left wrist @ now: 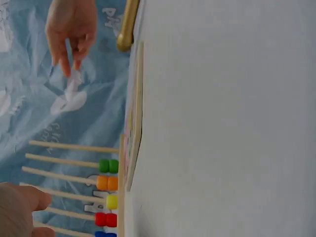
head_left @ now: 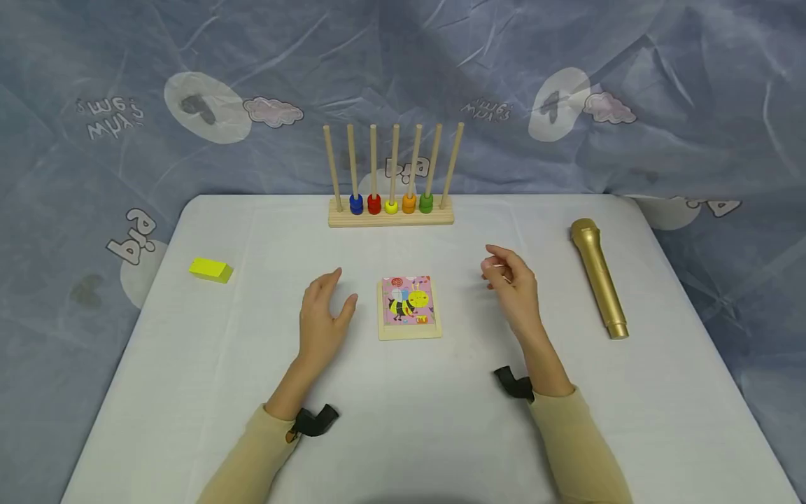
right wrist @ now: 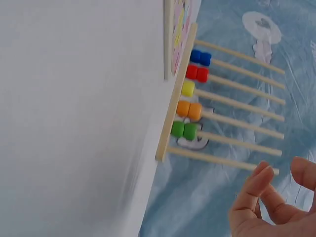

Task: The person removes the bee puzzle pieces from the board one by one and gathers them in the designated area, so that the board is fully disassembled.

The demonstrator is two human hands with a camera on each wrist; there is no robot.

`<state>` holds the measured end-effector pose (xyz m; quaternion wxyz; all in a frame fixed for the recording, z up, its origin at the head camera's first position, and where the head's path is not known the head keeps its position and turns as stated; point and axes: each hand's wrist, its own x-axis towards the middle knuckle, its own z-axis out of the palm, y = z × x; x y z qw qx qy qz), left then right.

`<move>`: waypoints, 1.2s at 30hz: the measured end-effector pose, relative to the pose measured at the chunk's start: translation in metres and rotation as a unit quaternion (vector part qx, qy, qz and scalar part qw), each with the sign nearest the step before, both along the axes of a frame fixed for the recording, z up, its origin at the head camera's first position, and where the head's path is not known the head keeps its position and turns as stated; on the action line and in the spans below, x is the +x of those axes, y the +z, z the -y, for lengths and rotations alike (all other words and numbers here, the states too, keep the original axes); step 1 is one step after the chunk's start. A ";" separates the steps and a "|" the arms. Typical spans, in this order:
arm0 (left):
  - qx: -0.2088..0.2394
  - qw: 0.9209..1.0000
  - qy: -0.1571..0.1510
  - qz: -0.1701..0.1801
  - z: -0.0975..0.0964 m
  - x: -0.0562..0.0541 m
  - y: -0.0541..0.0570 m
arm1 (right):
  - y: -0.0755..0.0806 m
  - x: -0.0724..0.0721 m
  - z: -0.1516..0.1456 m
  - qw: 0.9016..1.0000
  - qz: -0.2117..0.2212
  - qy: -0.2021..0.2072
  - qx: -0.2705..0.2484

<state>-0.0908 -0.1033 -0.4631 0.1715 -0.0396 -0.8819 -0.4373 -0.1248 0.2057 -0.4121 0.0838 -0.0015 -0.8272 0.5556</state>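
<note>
A small square wooden picture puzzle [head_left: 409, 304] with a bee on pink lies flat between the hands. To its left, my left hand [head_left: 322, 318] hovers with thumb and fingers apart, holding nothing. On the other side my right hand [head_left: 518, 290] is raised, its fingers loosely bent; the right wrist view shows a gap between thumb and fingers [right wrist: 254, 190] with nothing in it. Neither hand touches the puzzle. Behind it stands a wooden peg rack [head_left: 390, 219] with upright rods, several carrying blue, red, yellow, orange and green beads [head_left: 426, 203].
A yellow block [head_left: 210, 270] lies at the left of the white table [head_left: 264, 238]. On the right lies a gold microphone [head_left: 599, 278], slanting toward the front. A blue-grey printed cloth [head_left: 378, 63] hangs behind the table's far edge.
</note>
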 end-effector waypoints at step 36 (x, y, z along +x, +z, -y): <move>-0.071 0.997 -0.028 0.022 -0.046 0.008 -0.045 | -0.044 -0.030 0.097 0.986 0.052 0.153 0.034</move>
